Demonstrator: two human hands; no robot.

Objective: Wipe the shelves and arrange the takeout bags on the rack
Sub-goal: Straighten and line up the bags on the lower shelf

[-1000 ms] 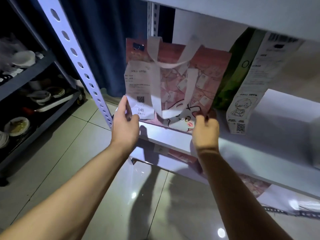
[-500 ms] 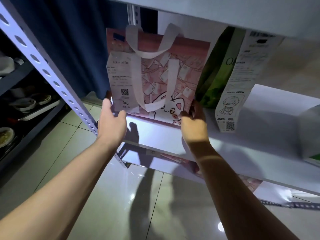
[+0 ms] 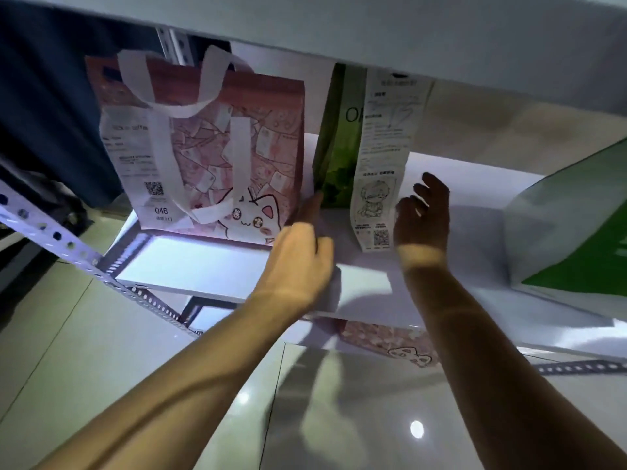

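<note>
A pink takeout bag (image 3: 217, 157) with a cat print, white handles and a receipt numbered 046 stands upright at the left end of the white shelf (image 3: 190, 262). To its right stands a green takeout bag (image 3: 339, 147) with a long receipt (image 3: 383, 157) hanging down its front. My left hand (image 3: 298, 256) is off the pink bag, and one finger reaches up to touch the green bag's lower left corner. My right hand (image 3: 422, 215) hovers with spread fingers just right of the receipt and holds nothing.
A larger white and green bag (image 3: 570, 232) fills the shelf's right end. The upper shelf board (image 3: 339, 25) hangs close above the bags. A perforated upright post (image 3: 51, 232) runs at the left. Another pink bag (image 3: 390, 340) lies on the lower shelf. Below is glossy tiled floor.
Both hands let go of the pink bag, which now stands on the shelf. They moved right, to either side of the green bag. The view also shifted right.
</note>
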